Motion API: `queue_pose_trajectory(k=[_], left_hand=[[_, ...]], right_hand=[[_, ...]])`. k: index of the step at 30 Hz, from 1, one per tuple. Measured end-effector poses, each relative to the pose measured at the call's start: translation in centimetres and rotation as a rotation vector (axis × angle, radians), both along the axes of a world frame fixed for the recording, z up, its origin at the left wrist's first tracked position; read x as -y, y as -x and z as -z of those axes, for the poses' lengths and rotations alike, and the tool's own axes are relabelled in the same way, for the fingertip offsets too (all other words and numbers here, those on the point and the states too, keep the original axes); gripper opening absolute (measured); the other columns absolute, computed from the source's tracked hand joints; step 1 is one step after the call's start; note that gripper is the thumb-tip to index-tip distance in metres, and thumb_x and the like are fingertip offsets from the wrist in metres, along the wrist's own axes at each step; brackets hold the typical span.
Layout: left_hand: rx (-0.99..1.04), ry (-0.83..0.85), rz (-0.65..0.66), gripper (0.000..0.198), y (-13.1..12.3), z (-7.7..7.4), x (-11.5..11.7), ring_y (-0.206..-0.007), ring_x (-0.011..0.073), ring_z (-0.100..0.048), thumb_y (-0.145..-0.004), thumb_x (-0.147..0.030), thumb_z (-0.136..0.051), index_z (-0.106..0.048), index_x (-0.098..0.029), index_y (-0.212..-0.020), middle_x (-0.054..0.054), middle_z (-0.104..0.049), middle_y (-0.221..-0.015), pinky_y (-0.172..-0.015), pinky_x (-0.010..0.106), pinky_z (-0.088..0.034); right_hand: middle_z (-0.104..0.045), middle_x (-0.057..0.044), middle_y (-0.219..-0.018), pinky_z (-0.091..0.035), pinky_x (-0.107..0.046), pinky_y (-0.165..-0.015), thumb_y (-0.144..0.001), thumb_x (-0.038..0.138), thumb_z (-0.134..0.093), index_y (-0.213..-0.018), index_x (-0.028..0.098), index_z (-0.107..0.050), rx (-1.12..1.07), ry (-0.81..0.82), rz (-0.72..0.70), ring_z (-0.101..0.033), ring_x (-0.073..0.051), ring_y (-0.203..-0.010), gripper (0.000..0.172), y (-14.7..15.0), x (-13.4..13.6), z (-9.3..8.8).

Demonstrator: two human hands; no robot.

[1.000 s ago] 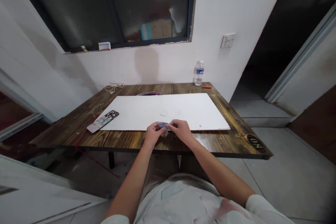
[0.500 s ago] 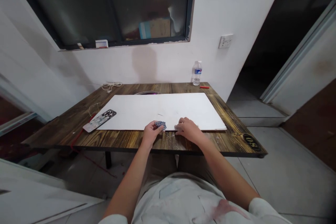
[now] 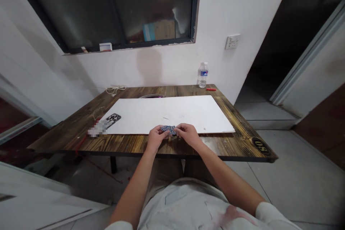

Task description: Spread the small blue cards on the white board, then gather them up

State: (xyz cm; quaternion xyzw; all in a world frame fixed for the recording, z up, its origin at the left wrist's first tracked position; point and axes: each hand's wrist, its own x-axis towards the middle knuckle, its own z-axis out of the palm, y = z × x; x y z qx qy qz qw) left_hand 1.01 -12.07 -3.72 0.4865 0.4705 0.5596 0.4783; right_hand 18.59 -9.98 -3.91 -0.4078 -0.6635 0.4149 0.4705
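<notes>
A small blue-and-white patterned piece is held between both hands at the front edge of a white board. My left hand pinches its left side with thumb and fingers. At its right side, the fingertips of my right hand are closed on it too. What the piece is made of is too small to tell. On the board, just beyond the hands, lies a thin dark sliver.
A phone overlaps the board's left edge, with red cord beside it. A white cable, a plastic bottle and a red pen are at the back of the wooden table.
My right hand has moved left from the board's front edge and taken hold of the patterned piece's right side. My left hand still holds the piece.
</notes>
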Motion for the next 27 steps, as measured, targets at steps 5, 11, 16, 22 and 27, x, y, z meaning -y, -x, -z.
queue_pose_trajectory(k=[5,11,16,22,27], left_hand=[[0.012,-0.013,-0.008,0.039,0.2,0.2,-0.1,-0.057,0.0143,-0.064,-0.055,-0.042,-0.087,-0.066,-0.015,-0.076,0.002,-0.07,-0.067,-0.054,0.023,-0.05],[-0.011,-0.063,-0.024,0.037,0.4,0.4,-0.2,-0.058,0.0129,-0.062,-0.056,-0.041,-0.086,-0.066,-0.015,-0.073,0.0,-0.069,-0.066,-0.058,0.023,-0.05],[-0.061,-0.081,-0.028,0.033,0.4,0.4,-0.2,-0.058,0.0123,-0.061,-0.059,-0.038,-0.085,-0.065,-0.016,-0.072,0.0,-0.067,-0.065,-0.058,0.022,-0.049],[-0.03,-0.061,-0.063,0.035,0.2,0.4,-0.2,-0.056,0.0119,-0.06,-0.059,-0.041,-0.084,-0.065,-0.015,-0.074,0.0,-0.067,-0.063,-0.057,0.022,-0.05],[-0.023,-0.066,-0.083,0.035,0.3,0.6,-0.4,-0.054,0.0108,-0.06,-0.061,-0.041,-0.083,-0.065,-0.015,-0.074,0.0,-0.067,-0.064,-0.052,0.02,-0.047]], right_hand=[[-0.061,0.001,-0.053,-0.041,-0.024,-0.051,-0.08,0.042,-0.062,-0.063,0.02,-0.064,0.021,-0.018,0.043,-0.055,-0.013,-0.05,0.028,1.3,-0.1,-0.3],[-0.061,0.001,-0.051,-0.04,-0.023,-0.049,-0.079,0.038,-0.063,-0.059,0.019,-0.062,0.058,-0.028,0.07,-0.054,-0.013,-0.048,0.027,1.7,0.0,-1.2],[-0.065,0.0,-0.057,-0.044,-0.023,-0.052,-0.081,0.04,-0.062,-0.062,0.018,-0.064,0.072,0.03,-0.068,-0.058,-0.013,-0.05,0.029,1.3,-0.8,-1.4],[-0.072,-0.009,-0.102,-0.048,-0.033,-0.086,-0.089,0.036,-0.059,-0.099,0.018,-0.072,0.447,-0.228,0.063,-0.065,-0.022,-0.097,0.024,-0.7,-3.5,-2.4],[-0.037,-0.015,-0.153,-0.028,-0.055,-0.11,-0.088,0.043,-0.061,-0.136,0.017,-0.051,0.936,-0.232,0.096,-0.023,-0.037,-0.143,0.055,-1.7,-5.3,-2.0]])
